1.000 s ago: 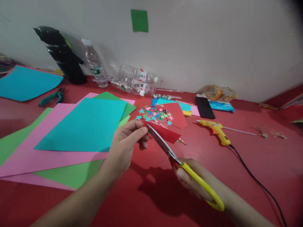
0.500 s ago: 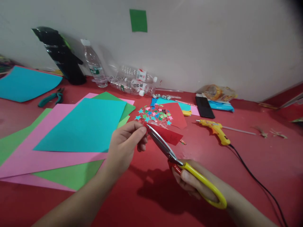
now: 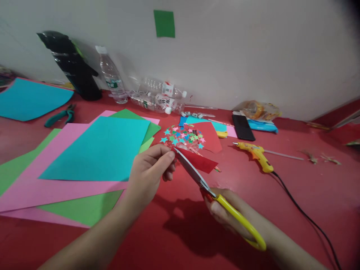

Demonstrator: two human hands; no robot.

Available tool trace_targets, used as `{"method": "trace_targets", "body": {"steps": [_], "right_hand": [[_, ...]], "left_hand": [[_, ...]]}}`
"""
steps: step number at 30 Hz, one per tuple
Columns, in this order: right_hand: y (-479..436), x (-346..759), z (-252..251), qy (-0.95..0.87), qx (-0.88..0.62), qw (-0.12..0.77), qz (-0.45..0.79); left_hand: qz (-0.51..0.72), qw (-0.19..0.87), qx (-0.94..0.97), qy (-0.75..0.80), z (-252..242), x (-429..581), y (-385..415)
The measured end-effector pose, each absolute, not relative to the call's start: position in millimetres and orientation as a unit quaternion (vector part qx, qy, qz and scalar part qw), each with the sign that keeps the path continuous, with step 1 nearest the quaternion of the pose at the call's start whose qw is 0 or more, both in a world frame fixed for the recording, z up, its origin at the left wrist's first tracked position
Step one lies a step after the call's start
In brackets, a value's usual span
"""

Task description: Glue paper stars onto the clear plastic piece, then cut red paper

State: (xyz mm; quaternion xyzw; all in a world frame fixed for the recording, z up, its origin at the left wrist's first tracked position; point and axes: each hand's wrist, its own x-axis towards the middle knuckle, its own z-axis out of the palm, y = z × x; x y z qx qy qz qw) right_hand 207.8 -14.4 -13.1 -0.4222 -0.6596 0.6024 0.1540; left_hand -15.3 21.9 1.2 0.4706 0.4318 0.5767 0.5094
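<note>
My left hand (image 3: 153, 167) pinches a small piece of red paper (image 3: 203, 162) between thumb and fingers; the paper extends to the right behind the blades. Yellow-handled scissors (image 3: 239, 217) are in my right hand (image 3: 227, 213), whose fingers wrap round the handles. The blades look nearly closed, their tips at the paper close to my left fingertips. Just beyond my hands, many small coloured stars (image 3: 181, 140) lie in a cluster, with a red sheet (image 3: 210, 135) beside them. A pencil end shows beneath the red paper.
Coloured sheets (image 3: 98, 150) spread at the left, near teal pliers (image 3: 60, 116). Along the wall are a black bottle (image 3: 74, 67), an upright clear bottle (image 3: 112, 77) and lying bottles (image 3: 160, 101). A phone (image 3: 243, 127) and a yellow glue gun (image 3: 255, 153) with a cord are at the right.
The scissors' handles have come closer together as my right hand closed slightly. The red paper's free end has shifted a little. My left hand has barely moved.
</note>
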Motion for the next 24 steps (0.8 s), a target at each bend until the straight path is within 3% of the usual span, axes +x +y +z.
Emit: {"method": "trace_targets", "body": {"steps": [16, 24], "right_hand": [[-14, 206, -14, -0.654, -0.428, 0.165, 0.601], [-11, 214, -22, -0.678, -0.392, 0.164, 0.6]], "left_hand": [[0.57, 0.511, 0.464, 0.445, 2, -15, 22], [0.563, 0.561, 0.448, 0.41, 0, -12, 18]]}}
